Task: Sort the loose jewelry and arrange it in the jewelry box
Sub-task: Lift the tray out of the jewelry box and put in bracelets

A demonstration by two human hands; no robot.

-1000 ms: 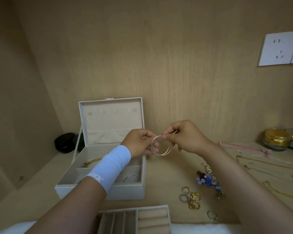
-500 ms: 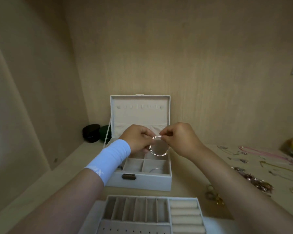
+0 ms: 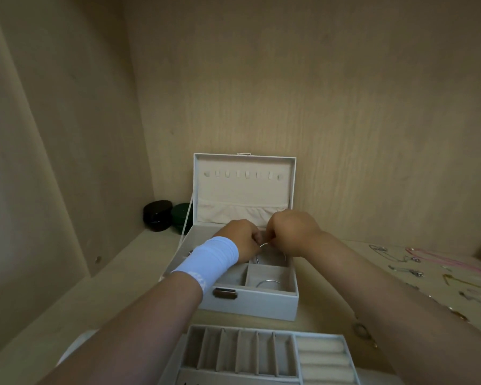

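Head view, centre of frame: an open white rectangular jewelry box (image 3: 247, 302) stands on a pale wooden shelf (image 3: 109, 290), its padded lid (image 3: 245, 190) upright against the back panel; I see a brown clasp on its front wall.

Above the box's rear right compartment I see both hands meeting. The left hand (image 3: 240, 240), with a white elastic wristband (image 3: 208, 259) on its wrist, has its fingers curled and its fingertips pinched on a thin silver wire bangle (image 3: 258, 257). The right hand (image 3: 292, 234) is likewise curled, thumb and forefinger clamped on the top of the same bangle. The bangle's lower arc dips towards that compartment; I cannot tell whether it touches the lining, nor whether it is one hoop or several.

In the front right compartment lies a second silver bangle (image 3: 267, 282), apart from the hands.

Bottom centre: a grey removable tray (image 3: 247, 354) with narrow slots at left and ring rolls at right, just in front of the box.

Left of the lid, at the back corner: a black round case (image 3: 157, 215) beside a dark green round case (image 3: 181, 218).

Right edge: a pink cord necklace (image 3: 442, 259) and silver chains (image 3: 406, 270) spread on the shelf; blurred rings (image 3: 361, 329) lie beside the right forearm.
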